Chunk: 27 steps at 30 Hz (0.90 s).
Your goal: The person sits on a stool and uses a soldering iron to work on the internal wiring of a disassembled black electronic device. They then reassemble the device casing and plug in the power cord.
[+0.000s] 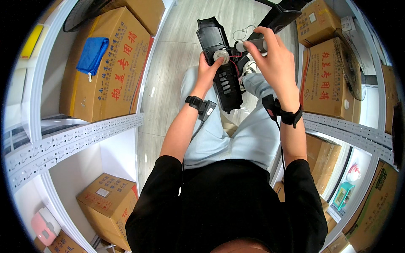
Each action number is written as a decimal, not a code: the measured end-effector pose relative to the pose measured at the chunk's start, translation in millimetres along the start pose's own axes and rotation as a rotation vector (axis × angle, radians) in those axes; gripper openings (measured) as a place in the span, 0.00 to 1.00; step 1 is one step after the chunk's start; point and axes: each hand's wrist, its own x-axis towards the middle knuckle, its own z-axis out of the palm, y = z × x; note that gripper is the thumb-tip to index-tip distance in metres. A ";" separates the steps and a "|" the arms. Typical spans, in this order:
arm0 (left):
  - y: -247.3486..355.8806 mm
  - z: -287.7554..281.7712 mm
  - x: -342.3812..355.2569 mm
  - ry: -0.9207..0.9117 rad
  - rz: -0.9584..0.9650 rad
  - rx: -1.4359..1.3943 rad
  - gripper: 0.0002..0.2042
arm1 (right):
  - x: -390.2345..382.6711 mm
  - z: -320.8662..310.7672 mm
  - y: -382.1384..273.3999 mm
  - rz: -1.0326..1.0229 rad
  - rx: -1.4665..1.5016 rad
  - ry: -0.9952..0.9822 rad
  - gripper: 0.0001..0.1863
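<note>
Black slotted plastic housing [231, 93] points away, long axis leaning left, gripped by the left hand [205, 75]. The right hand [276, 59] pinches a crosswise grey cylinder [257, 44].

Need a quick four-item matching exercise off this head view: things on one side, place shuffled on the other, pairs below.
Things:
1. Black plastic housing
2. Blue cloth
3. Pink-and-white case
4. Grey cylinder

Places:
A. In the right hand
B. Lower left of the picture
C. In the left hand
D. On a cardboard box

Pairs: 1-C, 2-D, 3-B, 4-A
</note>
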 end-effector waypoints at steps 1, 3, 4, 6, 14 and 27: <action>0.7 0.0 0.0 -0.015 -0.040 -0.008 0.28 | 0.2 -0.9 -2.6 0.047 -0.095 -0.007 0.23; 0.4 3.1 -1.3 0.010 -0.032 -0.018 0.25 | 0.5 0.0 6.1 -0.085 0.016 0.052 0.21; 0.1 3.6 -1.6 0.023 -0.027 -0.022 0.24 | 0.3 0.9 9.3 -0.152 0.074 0.082 0.20; 0.3 3.7 -1.0 0.028 -0.017 0.001 0.25 | -1.3 2.6 10.9 -0.151 0.113 0.053 0.20; -2.6 3.1 0.7 0.055 -0.021 -0.065 0.31 | -3.0 -0.5 11.9 -0.095 0.152 0.020 0.23; -4.0 -0.6 4.0 -0.003 -0.008 -0.094 0.24 | -4.7 -0.1 14.3 -0.053 0.112 0.027 0.26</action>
